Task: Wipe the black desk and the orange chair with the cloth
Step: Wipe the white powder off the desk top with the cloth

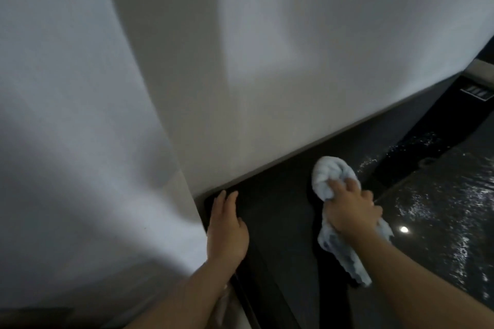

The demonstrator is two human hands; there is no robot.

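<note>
The black desk fills the lower right and meets a white wall at its far edge. My right hand grips a bunched pale blue-white cloth and presses it on the desk top near the wall; the cloth's tail hangs back under my wrist. My left hand rests flat, fingers straight, on the desk's far left corner beside the wall. The orange chair is out of view.
White walls form a corner to the left of the desk and close it in at the back. The glossy desk surface at the right glistens with wet streaks and a lamp reflection. A dark raised part lies at the far right.
</note>
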